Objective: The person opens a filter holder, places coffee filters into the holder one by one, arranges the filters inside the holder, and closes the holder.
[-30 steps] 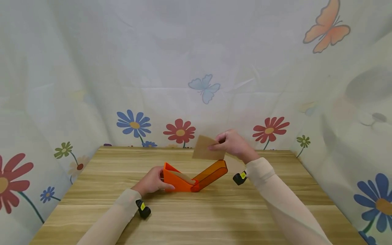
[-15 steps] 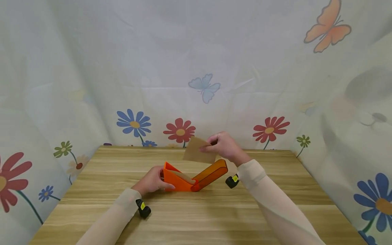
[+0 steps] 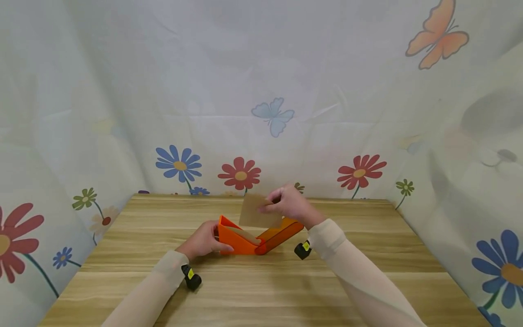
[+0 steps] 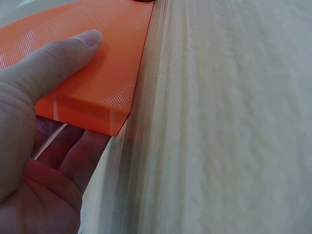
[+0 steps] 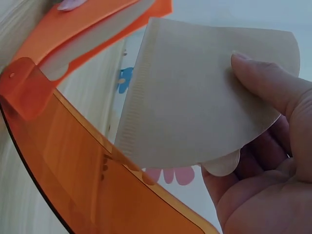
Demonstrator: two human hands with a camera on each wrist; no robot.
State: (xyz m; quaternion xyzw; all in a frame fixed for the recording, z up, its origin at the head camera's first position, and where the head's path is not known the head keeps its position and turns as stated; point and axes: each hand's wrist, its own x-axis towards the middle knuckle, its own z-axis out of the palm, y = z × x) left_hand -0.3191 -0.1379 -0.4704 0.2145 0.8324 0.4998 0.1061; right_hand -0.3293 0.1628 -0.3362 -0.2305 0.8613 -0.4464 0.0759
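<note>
An orange coffee filter holder [image 3: 237,244] stands on the wooden table, its see-through amber lid [image 3: 283,236] swung out to the right on a hinge. My left hand [image 3: 205,240] grips its left end, thumb on the front face [image 4: 112,63] and fingers behind. Brown paper filters [image 5: 105,34] show inside the holder's slot. In my right hand [image 3: 289,203], a brown cone-shaped coffee filter [image 5: 180,92] is pinched between thumb and fingers. It hangs over the holder's hinge side, overlapping part of the lid in the head view. A small rounded tab sticks out below its edge.
The wooden table [image 3: 245,295] runs back to a white cloth [image 3: 204,91] printed with flowers and butterflies. Small black cameras [image 3: 303,250] are strapped to both wrists.
My right hand has moved left and down with the coffee filter, from beyond the lid to close above the holder. The left hand and the holder have stayed in place.
</note>
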